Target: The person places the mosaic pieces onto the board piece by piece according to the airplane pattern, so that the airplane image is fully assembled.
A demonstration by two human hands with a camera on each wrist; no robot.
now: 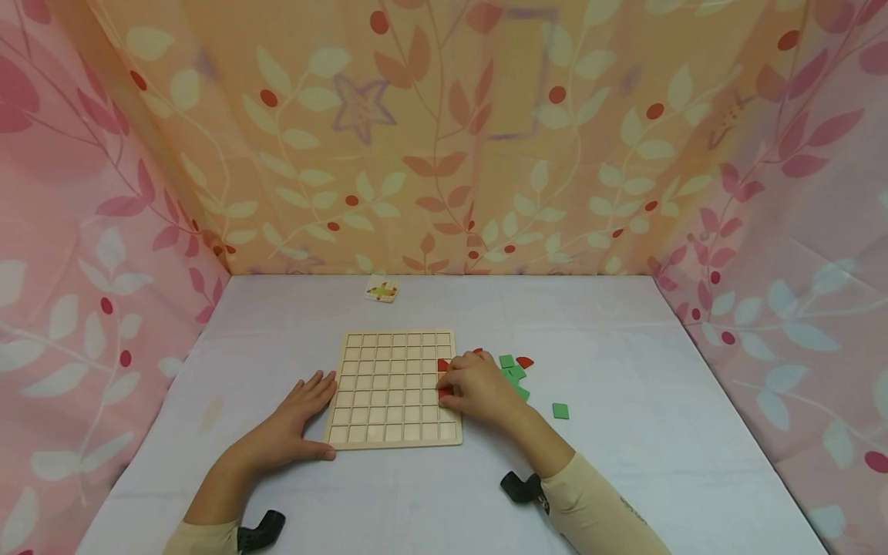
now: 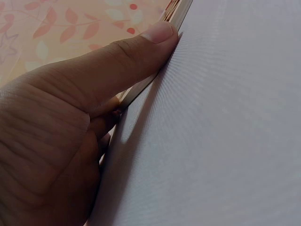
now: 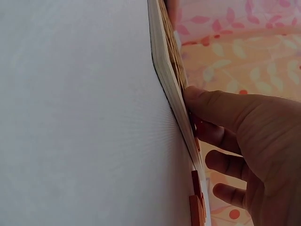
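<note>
L hand point(image 1: 294, 420), fingers spread, touches 9 o'clock edge of near-sq. grid board point(image 1: 388, 385) flat on white table point(image 1: 416, 501), sides approx. 12–6, w/ red pc point(image 1: 443, 364) in cell nr. 3, where R hand point(image 1: 479, 385), thumb & fingertips nearly together, pinches another, green sqs. point(image 1: 517, 372) beyond at 3.

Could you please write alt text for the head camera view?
A person's right hand pinches a red piece at the right edge of a wooden grid board, while the left hand rests against the opposite edge. Green tiles and more red pieces lie to the right on a white tabletop.
</note>
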